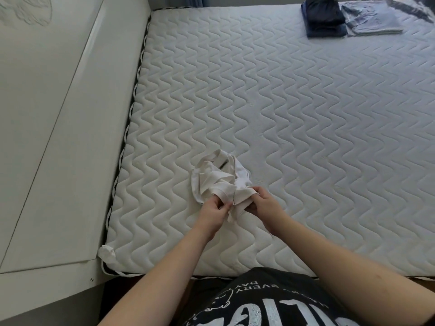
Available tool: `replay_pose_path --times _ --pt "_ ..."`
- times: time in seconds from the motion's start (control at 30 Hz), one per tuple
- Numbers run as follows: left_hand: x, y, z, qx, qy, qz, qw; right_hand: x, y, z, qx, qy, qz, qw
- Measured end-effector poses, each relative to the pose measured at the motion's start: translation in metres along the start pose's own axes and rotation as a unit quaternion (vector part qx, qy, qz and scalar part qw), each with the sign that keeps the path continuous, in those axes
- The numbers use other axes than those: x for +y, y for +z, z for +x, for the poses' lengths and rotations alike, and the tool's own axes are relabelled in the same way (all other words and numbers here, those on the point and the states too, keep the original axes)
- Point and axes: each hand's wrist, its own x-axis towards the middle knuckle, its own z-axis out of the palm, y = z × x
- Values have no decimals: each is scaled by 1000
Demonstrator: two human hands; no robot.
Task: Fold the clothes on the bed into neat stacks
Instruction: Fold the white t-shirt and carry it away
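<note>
Now both hands, left hand and right hand, pinch a crumpled white shirt (label showing) near the bed's front edge; folded stacks sit far off.

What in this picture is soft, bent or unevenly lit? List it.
Head view: wide-angle lens bows the mattress edges; light falls from the far side, tinting the folded dark stack and grey stack bluish and soft; the white garment and both hands, left, right, look slightly blurred.
</note>
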Motion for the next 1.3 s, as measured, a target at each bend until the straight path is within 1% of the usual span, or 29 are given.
replay_pose_path --times 0.07,0.1,0.17,0.23,0.3,0.37,0.47,0.57,0.63,0.67,0.7,0.77,0.87,0.93,1.0,1.07,1.1,1.17,1.23,1.3 --pt "1 0 2 29 -1 61 998 -5 -8 -1 0 -6 -6 1000" --pt "1 -4 4 52 4 122 991 -8 -13 -1 7 -14 -37 999" --pt "-2 -17 7 108 17 273 956 -13 -28 -1 41 -37 -147 988" --pt "-8 -40 8 151 12 358 921 -17 -48 2 96 -67 -269 956" --pt "-17 -67 7 171 -23 420 891 -17 -73 5 155 -83 -363 915" --pt "-27 -91 5 163 -56 461 870 -12 -103 10 213 -72 -397 890" --pt "-38 -118 -2 150 -77 483 859 -6 -148 12 274 -34 -409 870" --pt "-47 -141 -11 182 -86 500 842 -2 -191 7 318 15 -429 845" --pt "-53 -155 -13 214 -95 468 852 3 -215 3 334 46 -421 842" --pt "-54 -161 -14 226 -97 447 860 7 -222 1 335 55 -404 850" --pt "-55 -165 -13 237 -100 422 869 11 -227 0 332 57 -378 862" --pt "-54 -167 -10 253 -92 366 891 18 -227 0 315 48 -300 899" --pt "-43 -156 5 253 -74 259 929 19 -209 9 270 24 -172 947" --pt "-30 -143 20 245 -64 176 951 13 -188 22 228 22 -135 964" --pt "-11 -130 39 231 -48 118 965 3 -166 38 194 26 -106 975" --pt "14 -118 62 208 -33 94 973 -14 -146 56 171 32 -77 982" --pt "30 -113 75 199 -28 92 975 -26 -138 67 173 27 -61 983" --pt "68 -108 105 193 -14 87 977 -61 -129 90 204 -5 -42 978" --pt "121 -107 137 193 19 90 977 -113 -126 116 240 -48 -54 968" --pt "188 -112 168 194 63 102 974 -184 -126 139 266 -101 -45 958"
